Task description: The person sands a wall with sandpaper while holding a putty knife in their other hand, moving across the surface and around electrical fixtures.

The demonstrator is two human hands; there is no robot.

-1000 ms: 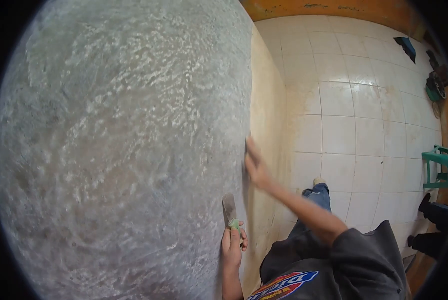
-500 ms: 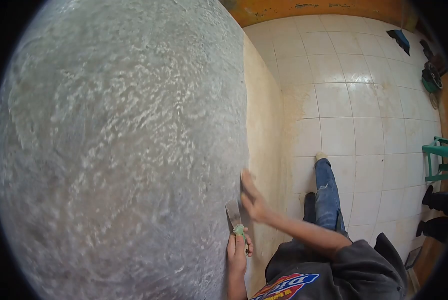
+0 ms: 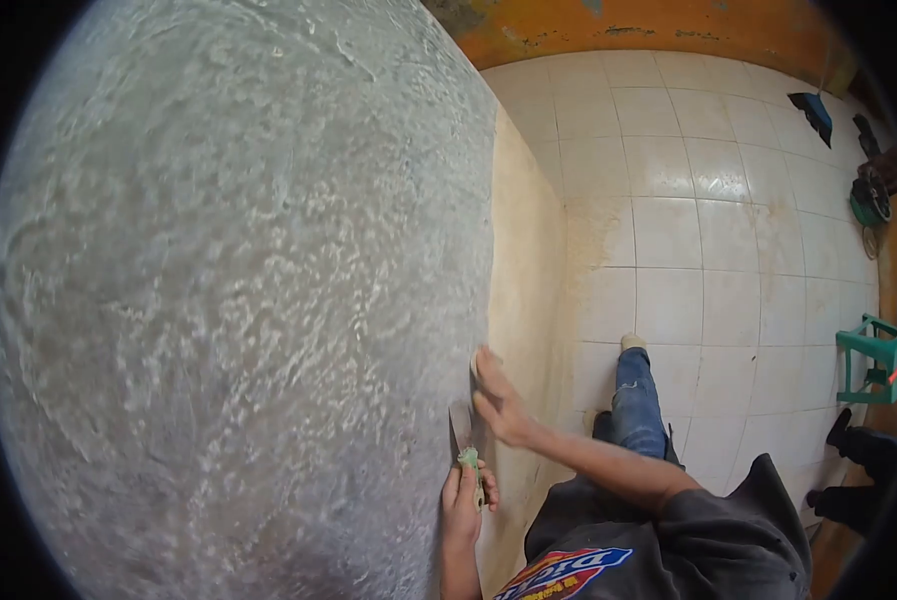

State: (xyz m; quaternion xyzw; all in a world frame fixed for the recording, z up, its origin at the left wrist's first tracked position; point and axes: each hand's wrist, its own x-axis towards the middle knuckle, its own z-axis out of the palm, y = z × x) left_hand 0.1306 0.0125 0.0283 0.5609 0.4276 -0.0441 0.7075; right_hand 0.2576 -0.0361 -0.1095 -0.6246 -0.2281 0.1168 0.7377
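While the left hand (image 3: 460,505) wraps a scraper (image 3: 465,446) near six o'clock, thumb along its green handle (image 3: 469,459) and fingers curled round, the blade (image 3: 460,428) points toward twelve, against or just beside the grey wall (image 3: 248,280). It should feel light, its blade thin, stiff and perhaps a little springy; the handle is the place to grip. At one o'clock from it, the right hand (image 3: 505,410) lies by the wall's border with the cream band (image 3: 528,250), fingers outstretched, thumb apart; I cannot tell whether they pinch anything. The grey is rippled, glossy in patches; the band looks smoother. Pale square tiles (image 3: 668,235) spread toward two o'clock; near three stands a green stool (image 3: 873,350).
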